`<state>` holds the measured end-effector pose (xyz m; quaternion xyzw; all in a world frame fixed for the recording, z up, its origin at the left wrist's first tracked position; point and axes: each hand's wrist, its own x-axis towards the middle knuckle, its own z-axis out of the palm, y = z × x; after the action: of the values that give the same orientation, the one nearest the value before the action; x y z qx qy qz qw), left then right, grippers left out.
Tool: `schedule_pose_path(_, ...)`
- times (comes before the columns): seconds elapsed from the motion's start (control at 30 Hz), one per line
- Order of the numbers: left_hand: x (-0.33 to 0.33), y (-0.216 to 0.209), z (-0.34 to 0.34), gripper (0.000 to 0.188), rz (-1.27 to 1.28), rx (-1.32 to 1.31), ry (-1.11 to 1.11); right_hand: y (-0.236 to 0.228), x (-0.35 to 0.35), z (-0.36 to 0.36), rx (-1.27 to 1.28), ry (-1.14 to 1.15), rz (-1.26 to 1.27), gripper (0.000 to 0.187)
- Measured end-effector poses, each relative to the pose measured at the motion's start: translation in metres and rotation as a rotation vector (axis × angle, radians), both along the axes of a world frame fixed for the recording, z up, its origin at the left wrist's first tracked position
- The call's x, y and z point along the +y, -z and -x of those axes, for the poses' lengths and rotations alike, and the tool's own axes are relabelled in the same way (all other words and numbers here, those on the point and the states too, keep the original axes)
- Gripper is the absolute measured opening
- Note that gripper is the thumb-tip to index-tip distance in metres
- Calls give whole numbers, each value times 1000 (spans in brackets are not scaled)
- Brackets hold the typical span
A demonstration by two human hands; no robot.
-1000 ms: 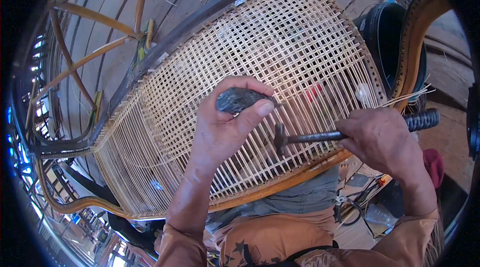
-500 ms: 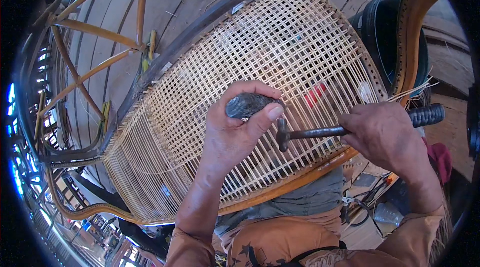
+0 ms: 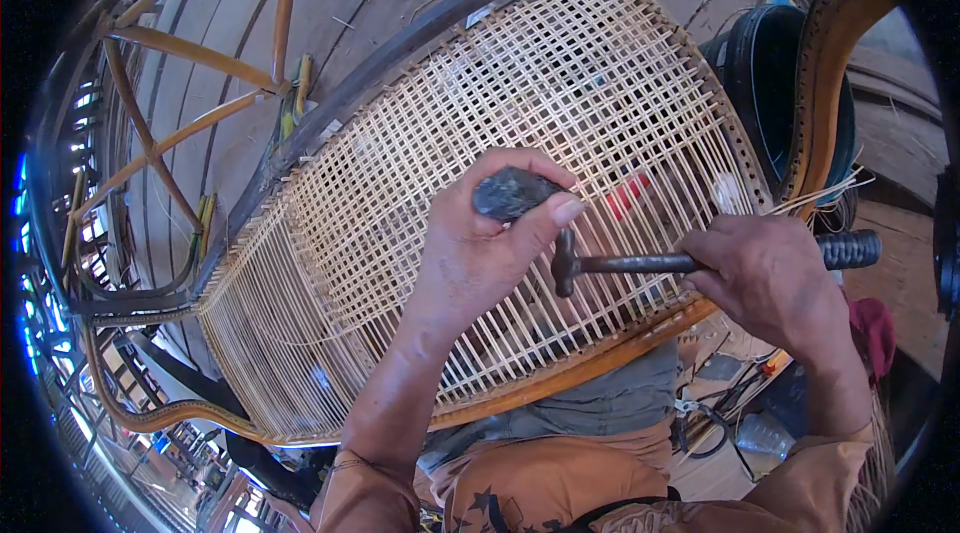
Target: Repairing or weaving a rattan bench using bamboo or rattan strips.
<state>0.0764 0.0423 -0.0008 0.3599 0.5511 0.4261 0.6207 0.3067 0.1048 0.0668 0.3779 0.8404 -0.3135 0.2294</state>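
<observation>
Head view: a dark rounded object (image 3: 508,195) is gripped by the left hand (image 3: 478,255) and a hammer (image 3: 640,263) by the right hand (image 3: 765,271), over a woven cane panel (image 3: 450,103).

Shirt: orange-brown cloth (image 3: 585,481), dark stars (image 3: 482,503) printed on its near left, a pale marking near right
Left sleeve (image 3: 368,498): matching orange-brown, ending partway down the arm
Right sleeve (image 3: 825,468): same colour, loose at the edge
Lap: creased grey-green cloth (image 3: 590,395)
Left hand (image 3: 485,248), right hand (image 3: 765,275): bare
</observation>
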Motion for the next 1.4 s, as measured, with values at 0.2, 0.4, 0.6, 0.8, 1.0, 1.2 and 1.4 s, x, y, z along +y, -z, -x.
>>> schedule_pose_path(0.2,4,5,-6,26,-1,-11,-28,-3,-1,-7,7,-19,44,15)
schedule_pose_path(0.4,4,9,-5,21,-17,52,46,2,2,-9,-17,60,-50,18)
schedule_pose_path(0.6,0,11,-3,20,-73,75,68,-1,-1,-7,25,-75,15,16)
schedule_pose_path(0.8,4,3,-3,21,0,-103,-40,-6,-1,-10,-5,-23,-27,15)
schedule_pose_path(1.0,13,16,-18,21,12,-178,-31,-7,2,-11,-40,-21,-12,14)
schedule_pose_path(1.2,16,12,-19,19,-69,57,98,0,4,-19,28,-43,-7,15)
schedule_pose_path(1.4,18,12,-24,21,-66,-48,47,-8,9,-16,22,-59,-4,15)
